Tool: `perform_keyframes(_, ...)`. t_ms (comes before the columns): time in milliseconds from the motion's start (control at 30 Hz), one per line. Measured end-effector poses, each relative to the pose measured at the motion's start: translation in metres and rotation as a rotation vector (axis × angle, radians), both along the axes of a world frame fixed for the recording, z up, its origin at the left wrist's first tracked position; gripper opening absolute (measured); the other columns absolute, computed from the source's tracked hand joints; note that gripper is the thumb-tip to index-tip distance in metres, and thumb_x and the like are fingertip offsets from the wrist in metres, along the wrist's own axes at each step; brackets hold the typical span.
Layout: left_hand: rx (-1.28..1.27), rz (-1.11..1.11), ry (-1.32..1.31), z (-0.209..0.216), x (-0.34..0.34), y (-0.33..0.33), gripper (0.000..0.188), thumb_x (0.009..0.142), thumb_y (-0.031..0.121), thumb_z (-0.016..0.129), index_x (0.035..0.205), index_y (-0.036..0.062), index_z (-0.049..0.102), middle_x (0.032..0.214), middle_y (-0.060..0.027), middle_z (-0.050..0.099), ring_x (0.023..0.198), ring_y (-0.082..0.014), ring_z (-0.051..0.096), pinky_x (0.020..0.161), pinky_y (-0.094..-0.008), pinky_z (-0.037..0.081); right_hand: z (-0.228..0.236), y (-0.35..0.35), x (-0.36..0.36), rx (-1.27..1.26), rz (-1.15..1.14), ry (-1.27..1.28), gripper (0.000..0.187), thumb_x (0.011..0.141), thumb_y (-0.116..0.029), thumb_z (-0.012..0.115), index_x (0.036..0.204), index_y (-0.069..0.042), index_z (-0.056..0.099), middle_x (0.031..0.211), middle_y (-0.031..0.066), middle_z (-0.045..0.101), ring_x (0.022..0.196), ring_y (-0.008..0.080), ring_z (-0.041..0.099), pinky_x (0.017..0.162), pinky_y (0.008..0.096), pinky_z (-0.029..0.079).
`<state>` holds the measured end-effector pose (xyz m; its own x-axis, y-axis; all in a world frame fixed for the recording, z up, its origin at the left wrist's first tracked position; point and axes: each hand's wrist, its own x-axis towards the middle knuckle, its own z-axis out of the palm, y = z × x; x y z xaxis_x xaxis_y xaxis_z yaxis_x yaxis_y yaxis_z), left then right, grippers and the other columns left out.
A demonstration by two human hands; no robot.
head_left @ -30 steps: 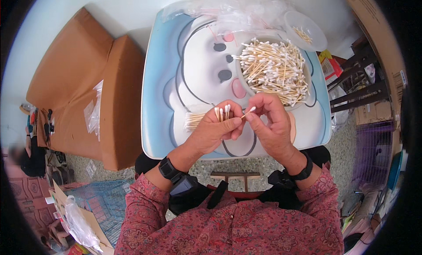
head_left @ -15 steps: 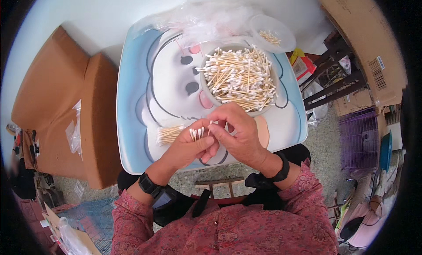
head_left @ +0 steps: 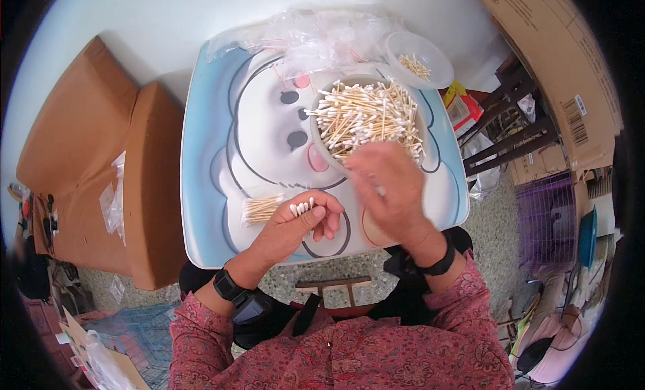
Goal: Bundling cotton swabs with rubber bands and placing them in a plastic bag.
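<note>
Several cotton swabs (head_left: 302, 206) pinched upright in left hand (head_left: 299, 223) (tips aligned for bundling); right hand (head_left: 384, 188), blurred, grip unclear, over bowl (head_left: 321, 138).

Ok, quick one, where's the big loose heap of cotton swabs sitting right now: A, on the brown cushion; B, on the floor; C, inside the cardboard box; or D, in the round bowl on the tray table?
D: the cotton swabs are heaped in the round bowl on the tray table, just beyond the blurred right hand, while the left hand grips a small bunch.
</note>
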<state>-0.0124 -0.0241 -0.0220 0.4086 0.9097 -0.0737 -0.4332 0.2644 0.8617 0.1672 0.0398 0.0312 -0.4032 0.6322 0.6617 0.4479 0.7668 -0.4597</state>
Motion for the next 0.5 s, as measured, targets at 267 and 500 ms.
perform_keyframes(267, -0.082, -0.129, -0.033, 0.001, 0.002, -0.001, 0.024, 0.094, 0.023, 0.05, 0.105, 0.0019, 0.055, 0.075, -0.0041, 0.058, 0.056, -0.0066, 0.047, 0.049, -0.0177, 0.035, 0.005, 0.034, 0.026, 0.147, -0.292, -0.119, 0.009, 0.077, -0.011, 0.063, 0.086, -0.008, 0.064, 0.088, 0.0058, 0.06, 0.084, 0.0264, 0.055, 0.071, 0.0364, 0.045)
perform_keyframes(500, -0.108, -0.119, -0.024, 0.0, 0.006, -0.001, 0.024, 0.094, 0.022, 0.05, 0.103, 0.0009, 0.056, 0.073, -0.0045, 0.057, 0.053, -0.0063, 0.044, 0.047, -0.0174, 0.035, -0.002, 0.035, 0.023, 0.059, -0.293, -0.137, 0.011, 0.078, -0.014, 0.063, 0.087, -0.008, 0.065, 0.09, 0.0048, 0.06, 0.084, 0.0264, 0.054, 0.074, 0.0368, 0.044)
